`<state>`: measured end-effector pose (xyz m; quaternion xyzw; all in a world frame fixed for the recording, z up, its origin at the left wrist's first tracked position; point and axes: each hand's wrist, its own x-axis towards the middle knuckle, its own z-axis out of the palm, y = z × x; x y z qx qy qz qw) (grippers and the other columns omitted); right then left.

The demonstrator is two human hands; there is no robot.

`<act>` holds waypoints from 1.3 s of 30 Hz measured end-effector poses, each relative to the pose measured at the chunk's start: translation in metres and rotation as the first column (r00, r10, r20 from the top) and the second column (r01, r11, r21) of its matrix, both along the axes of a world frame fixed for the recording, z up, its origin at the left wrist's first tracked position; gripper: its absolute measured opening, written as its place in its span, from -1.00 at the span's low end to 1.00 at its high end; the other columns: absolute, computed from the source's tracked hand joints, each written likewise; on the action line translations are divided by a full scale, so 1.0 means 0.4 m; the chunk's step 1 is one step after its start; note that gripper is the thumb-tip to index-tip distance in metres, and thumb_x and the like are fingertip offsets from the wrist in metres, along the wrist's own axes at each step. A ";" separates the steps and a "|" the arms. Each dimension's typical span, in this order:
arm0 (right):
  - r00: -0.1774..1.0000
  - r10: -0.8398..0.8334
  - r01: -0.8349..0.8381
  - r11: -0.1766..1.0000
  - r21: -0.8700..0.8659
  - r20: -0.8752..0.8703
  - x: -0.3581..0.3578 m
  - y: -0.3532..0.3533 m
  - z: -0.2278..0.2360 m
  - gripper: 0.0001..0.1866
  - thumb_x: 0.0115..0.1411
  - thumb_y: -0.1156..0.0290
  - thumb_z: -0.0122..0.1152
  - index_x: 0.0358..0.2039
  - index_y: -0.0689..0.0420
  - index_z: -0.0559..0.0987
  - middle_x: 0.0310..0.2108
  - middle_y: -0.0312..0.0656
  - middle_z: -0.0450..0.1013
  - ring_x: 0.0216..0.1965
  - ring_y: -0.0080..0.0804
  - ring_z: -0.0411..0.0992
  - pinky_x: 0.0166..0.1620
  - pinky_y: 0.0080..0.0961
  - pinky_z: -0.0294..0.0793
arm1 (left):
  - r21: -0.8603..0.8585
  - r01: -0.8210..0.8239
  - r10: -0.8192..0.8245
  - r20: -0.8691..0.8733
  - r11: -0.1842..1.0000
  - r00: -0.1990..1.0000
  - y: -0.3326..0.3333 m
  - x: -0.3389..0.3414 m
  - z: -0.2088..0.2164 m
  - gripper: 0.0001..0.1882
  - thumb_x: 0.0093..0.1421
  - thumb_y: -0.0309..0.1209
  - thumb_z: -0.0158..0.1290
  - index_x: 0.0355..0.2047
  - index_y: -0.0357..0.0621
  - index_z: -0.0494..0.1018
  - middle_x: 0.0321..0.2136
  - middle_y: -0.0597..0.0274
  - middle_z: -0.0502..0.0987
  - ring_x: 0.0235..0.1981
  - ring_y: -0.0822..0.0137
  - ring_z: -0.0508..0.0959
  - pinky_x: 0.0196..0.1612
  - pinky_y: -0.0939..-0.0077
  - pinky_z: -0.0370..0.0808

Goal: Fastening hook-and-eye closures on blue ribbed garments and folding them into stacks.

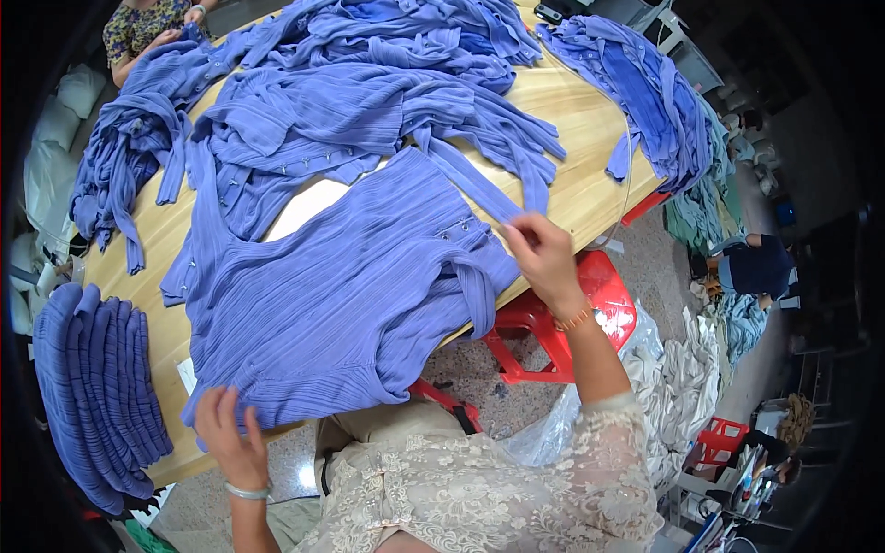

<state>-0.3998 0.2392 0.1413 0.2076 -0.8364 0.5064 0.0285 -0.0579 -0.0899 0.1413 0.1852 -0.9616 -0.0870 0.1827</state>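
Observation:
A ribbed periwinkle-blue knit cardigan with small buttons lies spread over the near edge of the table. My left hand is at its lower left corner, fingers apart, fingertips at or just above the hem. At the far right side, my right hand has thumb and fingers drawn together at the end of a long narrow blue sleeve or strip, seemingly pinching it. The exact contact is partly hidden by the fingers.
More blue cardigans heap across the back of the wooden table. A folded blue stack stands at left, another pile at far right. A red stool is below the edge. A co-worker handles cloth at upper left.

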 end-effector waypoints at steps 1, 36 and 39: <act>1.000 -0.019 0.018 0.998 0.068 0.018 0.033 0.046 -0.012 -0.82 0.20 0.39 0.31 -0.46 0.23 0.60 -0.64 -0.25 0.44 -0.59 -0.69 0.34 -0.54 -0.60 0.28 | 0.069 0.049 -0.048 -0.011 0.996 0.999 0.035 -0.004 0.006 -0.58 0.10 -0.54 0.17 0.00 -0.29 0.43 0.01 -0.08 0.43 0.07 -0.10 0.41 0.17 0.10 0.28; 0.900 -0.320 0.436 0.653 0.620 -0.296 0.177 0.242 -0.044 -0.68 0.08 0.48 0.13 -0.13 0.00 0.64 -0.35 0.10 0.53 -0.28 0.13 0.52 -0.17 -0.03 0.52 | 0.151 0.477 -0.500 0.213 0.866 0.839 0.223 -0.200 -0.111 0.03 -0.05 0.02 0.32 0.35 -0.11 0.14 0.41 -0.08 -0.02 0.44 -0.11 -0.10 0.41 -0.14 -0.21; 0.885 -0.266 0.407 0.842 0.355 -0.383 0.091 0.207 0.020 -0.55 0.03 0.64 0.00 -0.04 0.14 0.59 -0.18 0.09 0.51 -0.09 0.05 0.48 0.02 -0.16 0.46 | 0.169 0.474 -0.500 0.191 0.864 0.845 0.217 -0.195 -0.111 0.01 -0.05 0.01 0.32 0.35 -0.10 0.15 0.41 -0.08 -0.02 0.44 -0.11 -0.09 0.41 -0.14 -0.20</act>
